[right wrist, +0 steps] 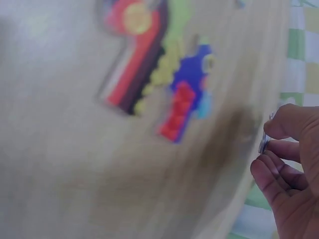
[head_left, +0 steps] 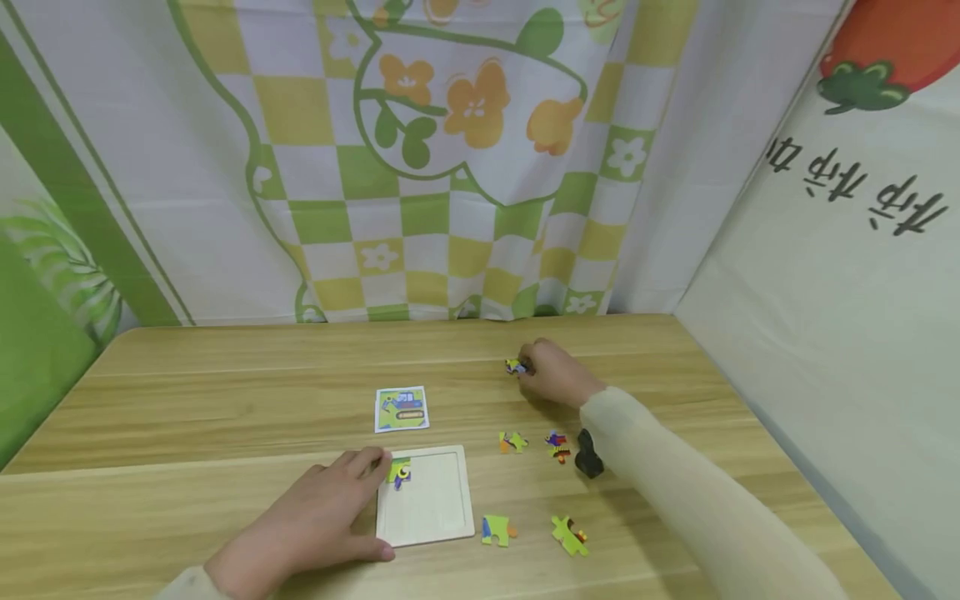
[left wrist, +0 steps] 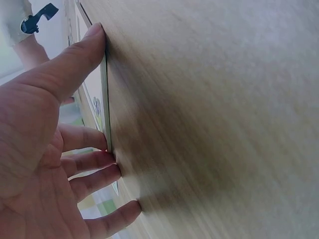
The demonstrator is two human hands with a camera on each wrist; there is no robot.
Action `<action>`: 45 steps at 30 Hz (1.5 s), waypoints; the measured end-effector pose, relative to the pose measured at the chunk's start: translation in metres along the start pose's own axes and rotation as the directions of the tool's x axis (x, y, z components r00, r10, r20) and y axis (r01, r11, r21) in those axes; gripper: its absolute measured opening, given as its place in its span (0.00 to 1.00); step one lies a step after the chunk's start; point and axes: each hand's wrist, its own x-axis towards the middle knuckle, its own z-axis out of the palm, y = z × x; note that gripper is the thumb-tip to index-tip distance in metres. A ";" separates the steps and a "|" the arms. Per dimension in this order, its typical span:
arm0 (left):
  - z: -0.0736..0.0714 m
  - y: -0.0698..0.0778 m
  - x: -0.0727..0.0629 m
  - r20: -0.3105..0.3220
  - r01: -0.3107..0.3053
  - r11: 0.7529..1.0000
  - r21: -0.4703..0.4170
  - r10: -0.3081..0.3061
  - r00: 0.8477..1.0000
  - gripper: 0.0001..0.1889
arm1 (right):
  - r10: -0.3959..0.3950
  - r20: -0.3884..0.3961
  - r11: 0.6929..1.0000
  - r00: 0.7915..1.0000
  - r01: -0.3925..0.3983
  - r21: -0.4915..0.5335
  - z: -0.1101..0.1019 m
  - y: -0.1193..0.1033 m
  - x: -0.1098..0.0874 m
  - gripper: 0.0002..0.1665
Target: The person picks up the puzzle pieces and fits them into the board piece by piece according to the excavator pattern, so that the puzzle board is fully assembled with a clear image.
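My left hand [head_left: 318, 510] rests along the left edge of a square wooden puzzle board [head_left: 427, 517], thumb at its near corner and fingers by the far corner. In the left wrist view the fingers [left wrist: 94, 181] extend loosely, with fingertips at the board's edge and on the table. One puzzle piece [head_left: 400, 472] sits in the board's far left corner. At the back of the table my right hand [head_left: 558, 372] pinches a puzzle piece [head_left: 513, 366] between thumb and fingers; in the right wrist view the piece [right wrist: 263, 142] shows edge-on.
Loose puzzle pieces lie right of the board: a green-orange one [head_left: 513, 442], a blue-red one [head_left: 557, 447], a green-blue one [head_left: 497, 530] and a green one [head_left: 570, 536]. A picture card [head_left: 401, 409] of a digger lies behind the board. A checkered curtain [head_left: 450, 208] hangs behind the table.
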 end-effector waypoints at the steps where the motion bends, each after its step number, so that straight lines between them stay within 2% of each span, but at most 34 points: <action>1: 0.000 0.000 0.000 0.001 0.000 1.000 0.000 0.000 1.000 0.58 | 0.000 -0.003 1.000 1.000 0.000 0.012 -0.002 -0.001 -0.001 0.13; 6: 0.001 0.000 0.000 0.010 0.008 1.000 -0.002 -0.008 1.000 0.59 | -0.006 -0.019 0.999 1.000 0.007 0.045 -0.013 -0.006 -0.003 0.16; 9: 0.001 0.000 0.000 0.010 0.008 1.000 0.003 -0.008 1.000 0.59 | -0.010 -0.029 1.000 1.000 0.011 0.027 -0.020 -0.008 -0.004 0.17; 14: 0.000 0.000 0.000 0.006 0.001 1.000 0.006 -0.001 1.000 0.58 | -0.077 -0.036 0.997 0.996 0.076 -0.014 -0.026 -0.014 -0.007 0.17; 19: 0.000 0.000 -0.001 -0.003 -0.005 1.000 0.008 0.005 1.000 0.58 | -0.170 -0.029 0.985 0.985 0.169 -0.026 -0.023 -0.026 -0.013 0.14; 24: 0.001 -0.001 -0.001 -0.001 -0.003 1.000 0.007 0.003 1.000 0.58 | -0.191 0.007 0.981 0.981 0.191 -0.017 -0.016 -0.041 -0.022 0.11; 27: 0.001 0.000 0.000 0.003 -0.004 1.000 0.002 0.004 1.000 0.58 | -0.202 0.031 0.979 0.979 0.202 -0.012 -0.012 -0.050 -0.027 0.13; 32: 0.000 0.000 0.001 0.002 -0.011 1.000 0.006 0.011 1.000 0.58 | -0.277 0.059 0.959 0.959 0.280 -0.041 -0.005 -0.066 -0.035 0.17; 34: 0.000 0.001 0.001 0.005 -0.011 1.000 0.007 0.011 1.000 0.58 | -0.343 0.055 0.936 0.938 0.346 -0.067 -0.001 -0.072 -0.037 0.15; 38: -0.001 0.001 0.002 0.012 -0.008 1.000 0.006 0.008 1.000 0.59 | -0.415 0.068 0.903 0.907 0.420 -0.095 0.007 -0.086 -0.044 0.14; 40: -0.001 0.001 0.002 0.013 -0.005 1.000 0.005 0.005 1.000 0.59 | -0.425 0.086 0.896 0.901 0.432 -0.098 0.010 -0.094 -0.047 0.15; 45: 0.000 0.000 0.001 0.016 -0.002 1.000 0.008 0.002 1.000 0.59 | -0.403 0.155 0.899 0.902 0.422 -0.117 0.021 -0.111 -0.053 0.17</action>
